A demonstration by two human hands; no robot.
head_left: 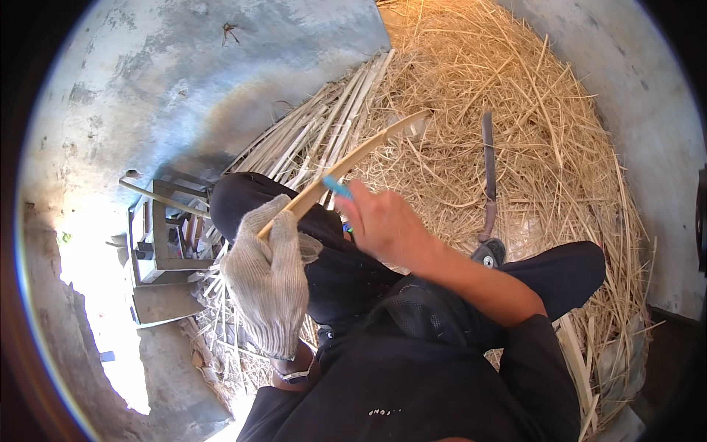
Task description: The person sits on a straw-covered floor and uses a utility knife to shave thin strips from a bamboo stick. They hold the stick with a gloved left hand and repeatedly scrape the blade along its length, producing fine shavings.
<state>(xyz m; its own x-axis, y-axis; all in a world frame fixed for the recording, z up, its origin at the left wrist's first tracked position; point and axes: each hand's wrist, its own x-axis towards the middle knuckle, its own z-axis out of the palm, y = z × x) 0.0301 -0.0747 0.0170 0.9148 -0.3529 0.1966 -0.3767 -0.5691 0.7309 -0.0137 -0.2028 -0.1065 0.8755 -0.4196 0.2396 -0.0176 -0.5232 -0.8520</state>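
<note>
My left hand (266,272), in a pale knitted work glove, grips the lower end of a split bamboo strip (372,142). The strip slants up and away to the right over my bent knee. My right hand (387,225) is bare and closed around a small blue tool (337,187). That tool's blue end rests against or just over the strip, a little beyond the gloved fingers. Its full shape is hidden in my fist, so its kind does not show.
A long dark-bladed knife (488,158) lies on the heaped bamboo shavings (486,66) to the right. Long split strips (335,118) lean by the grey wall (221,66). At left stands a small wooden frame (173,236). My sandalled foot (489,254) is near the knife handle.
</note>
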